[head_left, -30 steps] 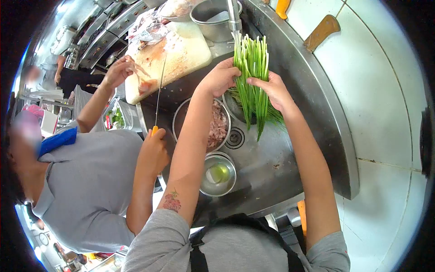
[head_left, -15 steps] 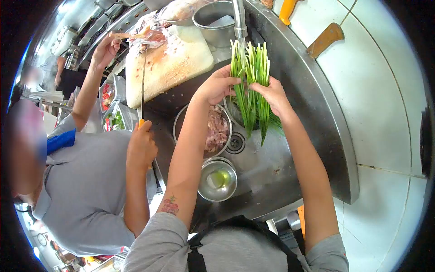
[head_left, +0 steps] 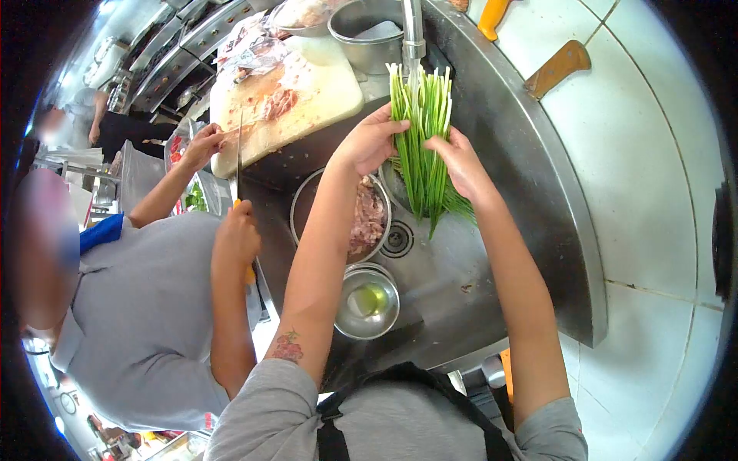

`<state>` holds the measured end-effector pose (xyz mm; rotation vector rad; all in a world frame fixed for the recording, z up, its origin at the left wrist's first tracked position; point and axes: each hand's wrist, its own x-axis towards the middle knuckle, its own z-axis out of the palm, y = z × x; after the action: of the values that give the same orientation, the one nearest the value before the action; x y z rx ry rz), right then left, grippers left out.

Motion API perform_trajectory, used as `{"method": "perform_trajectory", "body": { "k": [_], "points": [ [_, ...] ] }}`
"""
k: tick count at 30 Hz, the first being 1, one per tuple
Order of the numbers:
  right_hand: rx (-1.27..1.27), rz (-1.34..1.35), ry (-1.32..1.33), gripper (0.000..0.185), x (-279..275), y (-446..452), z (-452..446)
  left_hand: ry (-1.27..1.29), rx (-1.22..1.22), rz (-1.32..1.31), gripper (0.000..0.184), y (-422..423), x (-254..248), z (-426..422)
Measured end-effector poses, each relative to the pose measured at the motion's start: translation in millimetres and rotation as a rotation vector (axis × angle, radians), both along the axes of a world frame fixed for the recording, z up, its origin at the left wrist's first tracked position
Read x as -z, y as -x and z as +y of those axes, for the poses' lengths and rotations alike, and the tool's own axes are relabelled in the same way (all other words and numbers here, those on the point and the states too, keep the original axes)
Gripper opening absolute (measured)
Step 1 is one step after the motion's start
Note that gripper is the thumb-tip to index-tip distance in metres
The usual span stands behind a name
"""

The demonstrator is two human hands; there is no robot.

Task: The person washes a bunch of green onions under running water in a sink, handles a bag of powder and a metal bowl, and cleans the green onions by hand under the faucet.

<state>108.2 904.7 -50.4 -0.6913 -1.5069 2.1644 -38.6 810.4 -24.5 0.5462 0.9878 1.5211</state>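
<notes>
A bunch of chives (head_left: 421, 146), pale ends up and green tips down, is held over the sink under the faucet (head_left: 413, 38). My left hand (head_left: 374, 140) grips its left side, thumb in front. On the other side my right hand (head_left: 460, 163) is closed on the bunch, with its thumb across the stalks. Behind the hanging tips is a container (head_left: 393, 184) with more greens, partly hidden. A bowl of raw chopped meat (head_left: 367, 223) sits below my left forearm, which covers part of it. Nearer to me stands a metal bowl (head_left: 367, 302) with some greenish liquid.
The metal sink (head_left: 538, 223) has a drain (head_left: 397, 240). To the left, a co-worker (head_left: 146, 307) holds a knife (head_left: 239, 157) beside a cutting board (head_left: 327, 92) with raw meat. A metal pot (head_left: 369, 34) stands behind. A cleaver (head_left: 557, 69) lies on the right ledge.
The two parts of the bunch have come together, closing the gap between them. The co-worker's raised hand has come down to the board's edge with the meat.
</notes>
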Motion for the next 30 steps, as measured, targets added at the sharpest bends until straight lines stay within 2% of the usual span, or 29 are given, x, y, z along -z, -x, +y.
{"method": "perform_trajectory", "body": {
  "k": [2, 4, 5, 9, 12, 16, 18, 22, 25, 30],
  "points": [
    [-0.006, 0.051, 0.128, 0.039, 11.0, 3.3, 4.8, -0.005, -0.082, -0.021, 0.042, -4.5, 2.5, -0.8],
    [-0.008, 0.027, 0.084, 0.033, 11.2, 8.0, 3.6, -0.027, -0.185, -0.008, 0.042, -10.3, 7.8, 3.2],
    [-0.014, 0.019, 0.055, 0.031, 10.2, 9.2, 3.2, -0.021, -0.233, 0.136, 0.039, -13.8, 11.2, 4.5],
    [-0.035, -0.005, 0.017, 0.026, 0.2, 9.9, 0.4, -0.008, -0.258, 0.16, 0.033, -9.2, 14.9, 1.7],
    [-0.157, 0.014, 0.087, 0.026, -4.2, 3.9, 8.3, 0.087, -0.256, 0.147, 0.032, -5.2, 8.4, -4.7],
    [-0.269, 0.064, 0.29, 0.028, -8.9, -0.7, 14.9, 0.06, -0.228, 0.175, 0.034, 1.0, 8.1, -10.8],
    [-0.27, 0.062, 0.235, 0.028, -7.2, 2.5, 12.3, 0.045, -0.254, 0.166, 0.036, -2.2, 4.5, -12.3],
    [-0.229, 0.041, 0.058, 0.026, -6.0, 9.7, 3.5, 0.044, -0.276, 0.325, 0.038, -7.2, 9.3, -13.9],
    [-0.28, -0.028, 0.051, 0.025, -2.6, 10.1, 7.6, 0.08, -0.271, 0.359, 0.038, -8.6, 4.3, -14.9],
    [-0.313, 0.017, 0.047, 0.026, -2.0, 8.7, 3.4, 0.074, -0.307, 0.312, 0.036, -11.8, 10.6, -13.3]
  ]
}}
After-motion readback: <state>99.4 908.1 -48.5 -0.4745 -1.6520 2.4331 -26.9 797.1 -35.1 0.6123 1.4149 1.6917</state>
